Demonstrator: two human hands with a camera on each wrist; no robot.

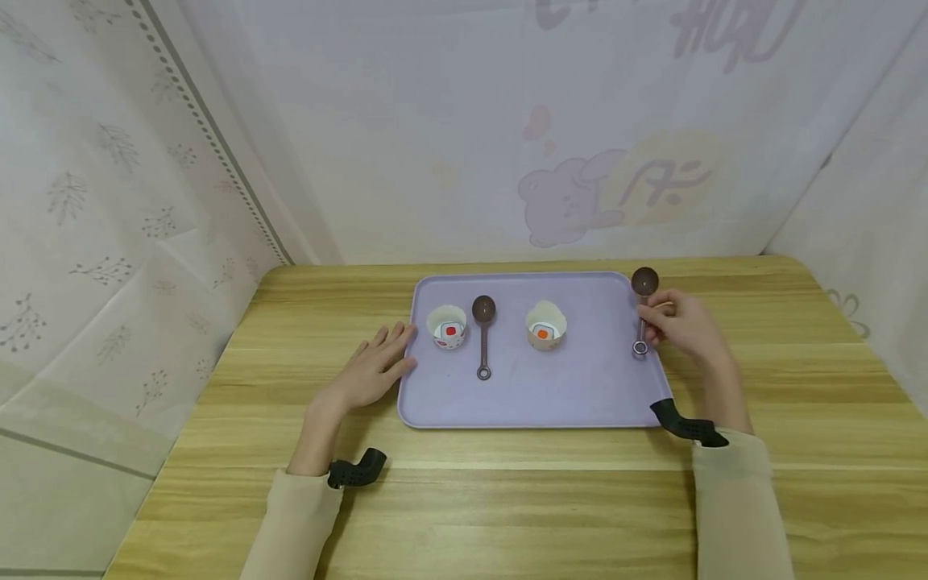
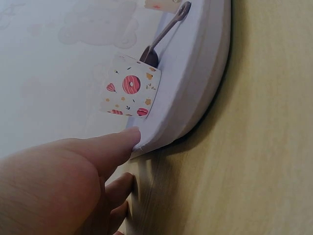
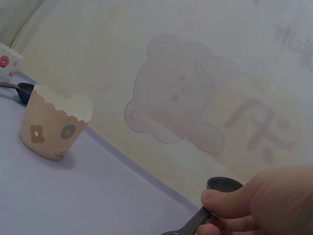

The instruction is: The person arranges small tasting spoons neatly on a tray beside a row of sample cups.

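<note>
My right hand (image 1: 685, 326) pinches the handle of a dark brown measuring spoon (image 1: 644, 282) over the right edge of a lilac tray (image 1: 594, 395). Its bowl points away from me, and in the right wrist view thumb and fingers close round the neck. At the tray's left edge rests my left hand (image 1: 366, 372), fingers straight, thumb tip at the rim. Just inside that edge stands a white paper baking cup (image 2: 120, 95) with donut prints. A second brown measuring spoon (image 1: 483, 310) lies beside it. Further right is a beige baking cup (image 3: 54, 125) with a scalloped rim.
Inside the white cup is a label with a red mark (image 1: 451, 330); in the beige one, a label with an orange mark (image 1: 543, 333). The tray lies on a wooden table (image 1: 507, 507) against a printed cloth (image 1: 406, 161). Black wrist mounts (image 1: 689, 425) sit at both sleeves.
</note>
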